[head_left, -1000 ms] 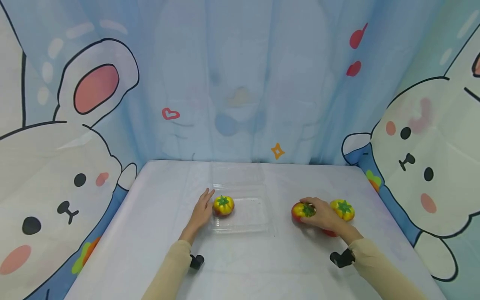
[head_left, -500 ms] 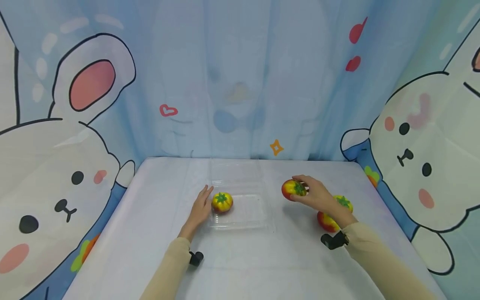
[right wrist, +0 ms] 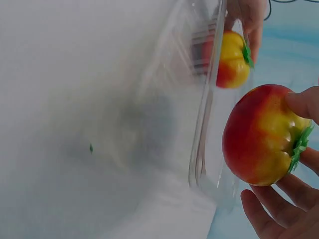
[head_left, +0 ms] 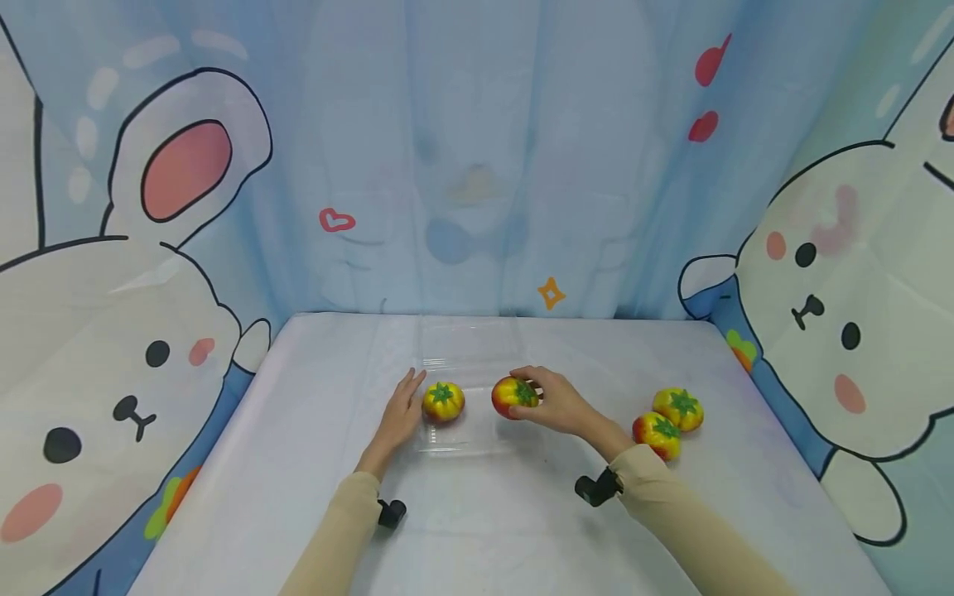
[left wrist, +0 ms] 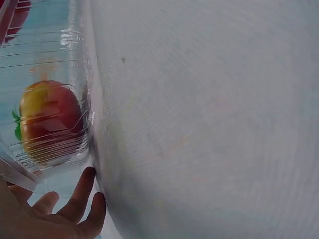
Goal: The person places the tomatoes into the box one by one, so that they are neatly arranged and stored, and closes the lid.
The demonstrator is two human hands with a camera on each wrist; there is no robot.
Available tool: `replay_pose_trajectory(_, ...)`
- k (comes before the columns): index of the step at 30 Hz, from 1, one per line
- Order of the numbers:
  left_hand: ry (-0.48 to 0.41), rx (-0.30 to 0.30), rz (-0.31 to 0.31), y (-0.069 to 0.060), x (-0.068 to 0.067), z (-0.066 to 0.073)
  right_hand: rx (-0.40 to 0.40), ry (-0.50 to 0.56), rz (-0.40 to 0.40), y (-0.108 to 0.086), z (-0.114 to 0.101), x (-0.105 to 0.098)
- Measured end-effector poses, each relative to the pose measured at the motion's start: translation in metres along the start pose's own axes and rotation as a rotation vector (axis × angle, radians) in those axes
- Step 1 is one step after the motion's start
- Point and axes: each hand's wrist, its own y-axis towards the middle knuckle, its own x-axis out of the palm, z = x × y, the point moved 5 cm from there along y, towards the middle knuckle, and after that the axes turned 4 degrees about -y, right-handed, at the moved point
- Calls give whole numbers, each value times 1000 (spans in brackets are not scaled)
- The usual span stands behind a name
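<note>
A clear plastic box (head_left: pixel 484 443) lies on the table, its lid (head_left: pixel 469 335) folded back at the far side. One red-and-yellow toy fruit with a green leafy top (head_left: pixel 443 402) sits in its left part. My left hand (head_left: pixel 398 418) is at the box's left edge, fingers extended; in the left wrist view the fingers (left wrist: pixel 79 196) are spread by the box corner. My right hand (head_left: pixel 562 403) grips a second such fruit (head_left: pixel 510 397) between thumb and fingers. In the right wrist view this held fruit (right wrist: pixel 261 137) is raised near the box's rim, over its right part.
Two more toy fruits, one farther back (head_left: pixel 679 408) and one nearer (head_left: pixel 657 435), touch each other on the right of the white-covered table (head_left: pixel 477 530). A blue cartoon-printed curtain (head_left: pixel 477 165) stands behind the table. Black wrist cameras are worn on both arms.
My right hand has lifted a fruit from the group at the right and carried it left to the box. The left hand stays by the box's left edge.
</note>
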Motion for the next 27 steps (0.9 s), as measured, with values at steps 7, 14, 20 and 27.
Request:
replay_pose_trajectory(7,12,1,6,-1,0,1,-5,48,-72,14,-18,25)
replay_pose_trajectory(14,4,23,13,1,0,1,7,48,-114,21,-29,45)
replay_pose_trajectory(20,6,50,16,2,1,1,11,9,-142,24,-32,59)
replay_pose_trajectory(27,1,56,24,1,0,-1,14,-41,-153,30,-40,72)
